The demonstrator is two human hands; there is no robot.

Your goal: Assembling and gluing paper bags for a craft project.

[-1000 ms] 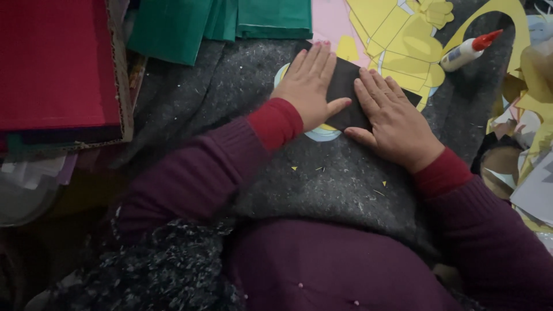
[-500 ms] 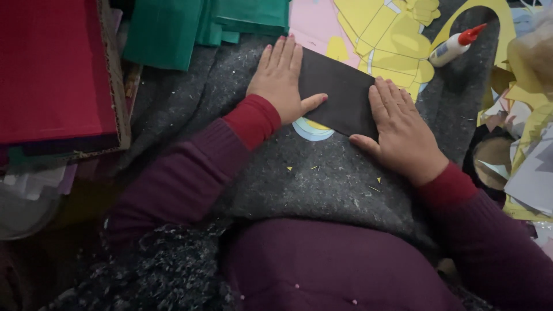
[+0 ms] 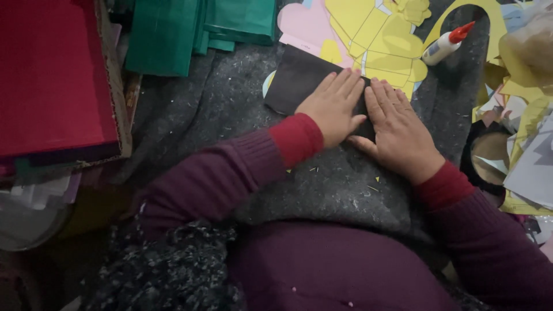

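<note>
A dark grey-black sheet of paper [image 3: 296, 80] lies flat on the grey felt mat [image 3: 230, 115]. My left hand [image 3: 334, 106] presses palm-down on the sheet's right part, fingers together and pointing away. My right hand [image 3: 397, 129] lies flat right beside it, over the sheet's right edge, the two hands almost touching. Both wear dark red sleeves with brighter red cuffs. A pale round piece [image 3: 268, 83] peeks out from under the sheet's left edge.
Yellow cut-out paper shapes [image 3: 380, 40] and a pink sheet [image 3: 299, 23] lie beyond the hands. A white glue bottle with a red cap [image 3: 446, 43] rests at the upper right. Green folded paper [image 3: 173, 34] and a red stack [image 3: 52, 75] sit to the left. Loose papers crowd the right edge [image 3: 524, 144].
My hands, spread apart on the dark sheet before, have come together side by side on its right part, leaving the sheet's left part uncovered. The camera view has also shifted.
</note>
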